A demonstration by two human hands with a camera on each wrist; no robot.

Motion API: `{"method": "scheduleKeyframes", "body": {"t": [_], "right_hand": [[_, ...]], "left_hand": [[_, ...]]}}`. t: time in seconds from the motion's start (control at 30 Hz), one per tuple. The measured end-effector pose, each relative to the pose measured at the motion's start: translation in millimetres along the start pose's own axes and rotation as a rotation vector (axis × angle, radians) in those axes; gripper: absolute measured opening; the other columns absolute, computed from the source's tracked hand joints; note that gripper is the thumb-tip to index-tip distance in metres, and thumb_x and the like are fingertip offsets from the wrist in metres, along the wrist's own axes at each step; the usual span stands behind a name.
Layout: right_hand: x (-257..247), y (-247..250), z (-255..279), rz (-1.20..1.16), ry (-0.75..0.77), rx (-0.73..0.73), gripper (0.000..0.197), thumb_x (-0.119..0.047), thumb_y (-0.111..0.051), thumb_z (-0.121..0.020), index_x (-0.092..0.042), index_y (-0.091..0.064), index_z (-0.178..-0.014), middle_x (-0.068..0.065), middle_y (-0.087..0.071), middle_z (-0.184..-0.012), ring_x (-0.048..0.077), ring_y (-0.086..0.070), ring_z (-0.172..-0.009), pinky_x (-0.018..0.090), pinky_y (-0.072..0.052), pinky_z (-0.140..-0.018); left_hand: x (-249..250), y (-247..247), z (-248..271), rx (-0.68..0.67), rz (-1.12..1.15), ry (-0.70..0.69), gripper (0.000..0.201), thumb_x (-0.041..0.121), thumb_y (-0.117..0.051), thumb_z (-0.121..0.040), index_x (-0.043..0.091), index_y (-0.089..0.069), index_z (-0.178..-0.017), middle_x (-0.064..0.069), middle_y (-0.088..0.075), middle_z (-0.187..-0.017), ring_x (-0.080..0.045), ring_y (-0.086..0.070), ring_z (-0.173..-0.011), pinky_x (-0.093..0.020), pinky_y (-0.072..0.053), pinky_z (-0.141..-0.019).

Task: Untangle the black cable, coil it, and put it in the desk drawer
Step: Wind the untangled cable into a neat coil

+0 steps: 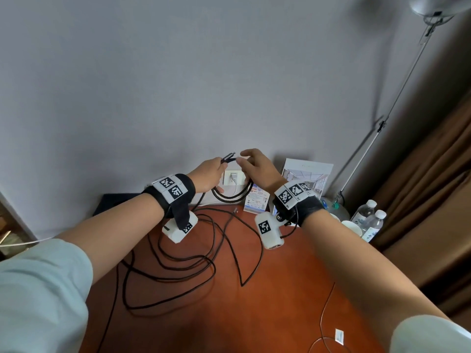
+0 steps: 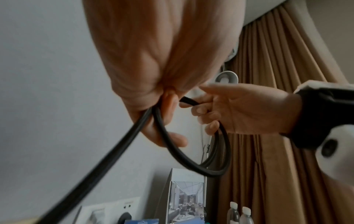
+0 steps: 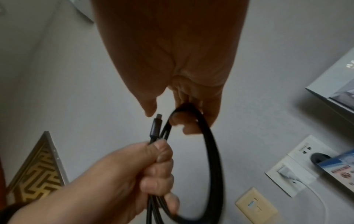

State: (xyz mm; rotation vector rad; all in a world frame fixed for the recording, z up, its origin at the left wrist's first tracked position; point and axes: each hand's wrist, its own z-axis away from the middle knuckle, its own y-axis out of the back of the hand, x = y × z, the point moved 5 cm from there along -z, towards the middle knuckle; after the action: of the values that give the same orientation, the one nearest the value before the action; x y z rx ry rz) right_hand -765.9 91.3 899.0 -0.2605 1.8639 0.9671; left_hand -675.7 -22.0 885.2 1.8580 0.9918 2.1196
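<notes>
A long black cable sprawls in loose loops over the red-brown desk. Both hands are raised near the wall with a small coil hanging between them. My left hand grips the coil's strands in a fist, and the metal-tipped plug sticks up above its thumb. My right hand holds the top of the loop in its curled fingers. From my left fist a strand runs down toward the desk. No drawer is in view.
A wall socket plate with a white plug sits behind the hands. A brochure stand, a small card, cups and two water bottles crowd the desk's far right. A thin white wire lies front right. Brown curtain hangs right.
</notes>
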Motion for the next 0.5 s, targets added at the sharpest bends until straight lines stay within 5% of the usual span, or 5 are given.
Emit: {"method": "scheduleKeyframes", "body": {"t": [0.1,0.17,0.37,0.43,0.5], "right_hand": [[-13.6,2.6,-8.3,0.068,-0.005,-0.081,0.043,-0.046,-0.043,-0.098,-0.007,-0.059,-0.091,0.003,-0.064,-0.066,0.019,-0.058,-0.052,0.032,-0.048,-0.060],[-22.0,2.4,-10.6,0.089,-0.054,-0.158,0.052,-0.049,-0.038,-0.099,-0.005,-0.062,-0.086,0.007,-0.064,-0.066,0.022,-0.058,-0.053,0.028,-0.047,-0.058],[-35.5,-20.1,-12.4,0.420,-0.133,-0.196,0.054,-0.035,-0.022,-0.100,-0.007,-0.052,-0.065,0.009,-0.058,-0.068,0.026,-0.054,-0.062,0.028,-0.041,-0.061],[-32.2,-24.8,-13.4,0.475,-0.130,-0.121,0.045,-0.029,-0.020,-0.100,-0.006,-0.047,-0.074,0.011,-0.055,-0.077,0.029,-0.052,-0.080,0.031,-0.036,-0.071],[-31.1,-25.2,-11.4,0.477,-0.118,-0.038,0.038,-0.026,-0.019,-0.102,-0.003,-0.049,-0.102,0.014,-0.056,-0.087,0.032,-0.053,-0.089,0.035,-0.040,-0.075]], "left_hand": [[8.7,4.7,4.2,-0.025,-0.218,-0.023,0.028,0.029,-0.026,-0.105,0.011,-0.039,-0.088,-0.010,-0.045,-0.079,-0.020,-0.066,-0.064,-0.026,-0.035,-0.046],[12.4,3.9,6.3,-0.059,-0.319,-0.018,0.025,0.026,-0.026,-0.105,0.007,-0.039,-0.096,-0.011,-0.047,-0.083,-0.019,-0.060,-0.063,-0.023,-0.037,-0.045],[27.8,1.0,12.1,-0.106,-0.434,-0.047,0.031,-0.010,-0.033,-0.091,0.002,-0.055,-0.109,-0.007,-0.055,-0.094,-0.028,-0.059,-0.089,-0.020,-0.035,-0.060],[30.6,-0.7,10.4,-0.141,-0.543,-0.068,0.026,-0.009,-0.033,-0.092,0.005,-0.055,-0.094,-0.007,-0.052,-0.081,-0.029,-0.056,-0.081,-0.021,-0.038,-0.057],[30.3,-1.1,7.8,-0.177,-0.479,-0.079,0.022,0.006,-0.029,-0.099,0.007,-0.051,-0.103,-0.006,-0.053,-0.083,-0.024,-0.059,-0.070,-0.020,-0.043,-0.060]]}}
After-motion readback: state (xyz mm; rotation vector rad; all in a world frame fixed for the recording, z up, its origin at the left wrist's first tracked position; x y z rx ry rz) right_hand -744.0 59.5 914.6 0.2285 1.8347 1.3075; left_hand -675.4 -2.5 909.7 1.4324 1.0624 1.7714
